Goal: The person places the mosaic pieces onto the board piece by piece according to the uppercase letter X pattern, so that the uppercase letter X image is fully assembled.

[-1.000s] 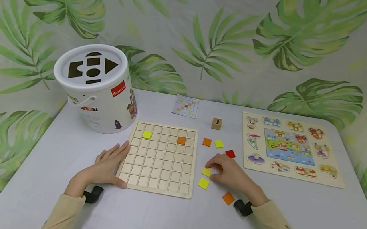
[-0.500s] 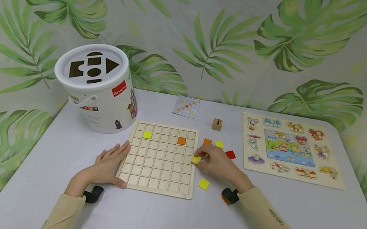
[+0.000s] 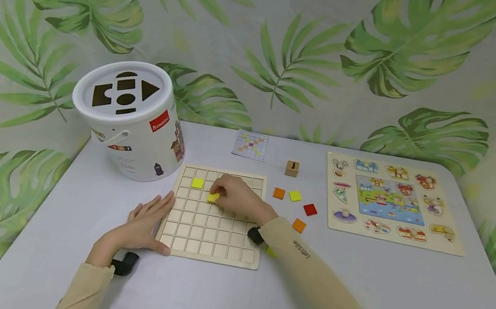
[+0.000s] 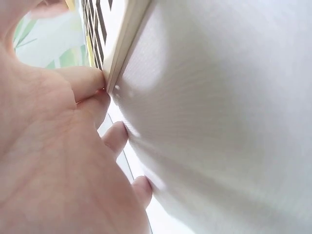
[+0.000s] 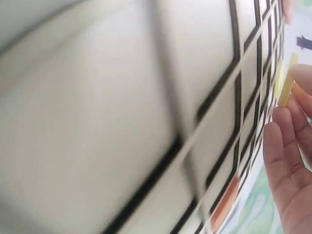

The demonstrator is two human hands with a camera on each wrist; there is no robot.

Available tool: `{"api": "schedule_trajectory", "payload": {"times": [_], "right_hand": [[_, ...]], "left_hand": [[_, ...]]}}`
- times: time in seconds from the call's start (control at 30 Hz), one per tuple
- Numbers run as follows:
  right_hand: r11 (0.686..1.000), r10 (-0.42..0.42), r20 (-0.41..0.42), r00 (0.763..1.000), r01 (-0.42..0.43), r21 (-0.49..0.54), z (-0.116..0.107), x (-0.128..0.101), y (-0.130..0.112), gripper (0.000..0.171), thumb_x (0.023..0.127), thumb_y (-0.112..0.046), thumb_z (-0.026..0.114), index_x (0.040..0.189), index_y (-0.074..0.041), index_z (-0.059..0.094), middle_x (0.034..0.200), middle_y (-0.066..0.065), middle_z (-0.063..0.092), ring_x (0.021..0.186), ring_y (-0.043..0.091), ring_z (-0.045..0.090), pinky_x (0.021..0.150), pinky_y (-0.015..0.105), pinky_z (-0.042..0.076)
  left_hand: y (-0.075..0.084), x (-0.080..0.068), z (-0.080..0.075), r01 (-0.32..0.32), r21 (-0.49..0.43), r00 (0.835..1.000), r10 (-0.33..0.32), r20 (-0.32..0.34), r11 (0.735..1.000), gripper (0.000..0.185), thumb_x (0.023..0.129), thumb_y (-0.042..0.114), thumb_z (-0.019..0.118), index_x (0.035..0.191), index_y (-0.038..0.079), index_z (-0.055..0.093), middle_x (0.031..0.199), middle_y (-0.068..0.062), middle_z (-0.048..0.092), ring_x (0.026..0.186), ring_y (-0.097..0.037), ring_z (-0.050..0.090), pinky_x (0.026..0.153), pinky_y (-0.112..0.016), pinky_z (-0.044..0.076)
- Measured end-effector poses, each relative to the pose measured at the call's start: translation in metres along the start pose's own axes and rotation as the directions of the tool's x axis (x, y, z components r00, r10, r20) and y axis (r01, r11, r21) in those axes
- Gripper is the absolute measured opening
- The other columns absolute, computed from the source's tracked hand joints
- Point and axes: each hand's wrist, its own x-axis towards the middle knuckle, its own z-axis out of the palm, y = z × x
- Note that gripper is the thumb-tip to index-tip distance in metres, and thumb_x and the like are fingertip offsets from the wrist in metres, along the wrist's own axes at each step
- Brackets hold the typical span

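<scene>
Yellow tile (image 3: 213, 197) is pinched in the right hand (image 3: 237, 196), fingertips curled round it, so that grip is clamped on the tile. It's held right over the wooden grid board (image 3: 195, 233), approx 3rd row from the far edge, one cell toward the person and one to the right of the yellow tile already seated (image 3: 197, 182). Can't tell if it's touching the board yet or just above it. Right wrist cam shows the same tile edge-on (image 5: 285, 88) btw the fingertips (image 5: 278, 146), w/ the grid lines right under it, pretty blurry tho.

Left hand (image 3: 144, 223) lies flat on the tabletop (image 3: 223, 303), fingers straight and relaxed, holding nothing, tips pressed up against the board's left edge. Left wrist cam confirms: fingers (image 4: 87, 83) butt against the board's rim (image 4: 127, 34).

Out past the right hand, on its right side: orange square (image 3: 278, 193) and yellow square (image 3: 295, 196) side by side, red square (image 3: 310, 209) a bit nearer, another orange one (image 3: 298, 225) just beside the sleeve. A bit of yellow peeks out under the forearm (image 3: 269, 251). Orange tile on the board seems hidden behind the hand.

Further off from the right grip: small wooden cube (image 3: 292, 168), pattern card (image 3: 251, 144), animal peg puzzle (image 3: 390, 200) way right. White shape-sorter bucket (image 3: 128, 118) sits beyond the left hand, near the board's far left corner.
</scene>
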Motion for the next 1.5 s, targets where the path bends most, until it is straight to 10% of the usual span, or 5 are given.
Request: {"api": "schedule_trajectory", "payload": {"times": [0.47,0.8,1.1,1.5], "right_hand": [[0.993,0.034,0.01,0.999,-0.032,-0.114,0.014,0.02,-0.014,0.02,0.085,0.004,0.06,0.1,-0.006,0.067,0.095,0.004,0.059,0.083,0.015,0.05,0.08,0.026,0.044],[0.988,0.122,-0.116,0.986,-0.109,0.111,-0.026,-0.031,0.029,0.018,0.084,0.002,0.063,0.101,-0.002,0.066,0.094,0.004,0.061,0.085,0.018,0.054,0.078,0.029,0.048],[0.962,0.271,-0.221,0.937,-0.255,0.1,-0.061,-0.09,0.083,0.018,0.085,-0.001,0.068,0.102,0.0,0.065,0.097,0.009,0.062,0.09,0.025,0.055,0.083,0.039,0.048],[0.959,0.282,-0.194,0.939,-0.283,0.025,-0.058,-0.084,0.084,0.018,0.082,0.002,0.068,0.1,0.0,0.064,0.093,0.009,0.06,0.085,0.026,0.051,0.079,0.037,0.046]], "left_hand": [[0.001,-0.001,0.0,-0.001,-0.013,1.0,0.001,-0.006,1.0,0.122,0.063,0.039,0.087,0.151,-0.003,0.014,0.159,-0.015,0.003,0.142,-0.04,-0.001,0.105,-0.064,-0.006],[-0.001,0.0,0.002,-0.001,-0.023,1.0,0.001,-0.001,1.0,0.122,0.063,0.038,0.087,0.152,-0.001,0.011,0.16,-0.014,0.001,0.143,-0.039,-0.002,0.105,-0.064,-0.007],[-0.004,0.0,0.002,-0.011,-0.016,1.0,0.011,0.001,1.0,0.123,0.063,0.039,0.086,0.152,-0.001,0.011,0.159,-0.015,0.001,0.142,-0.039,-0.003,0.104,-0.065,-0.007],[-0.003,0.001,0.002,0.005,-0.022,1.0,-0.005,0.002,1.0,0.124,0.063,0.039,0.086,0.152,0.0,0.01,0.159,-0.014,0.001,0.143,-0.039,-0.003,0.104,-0.065,-0.008]]}}
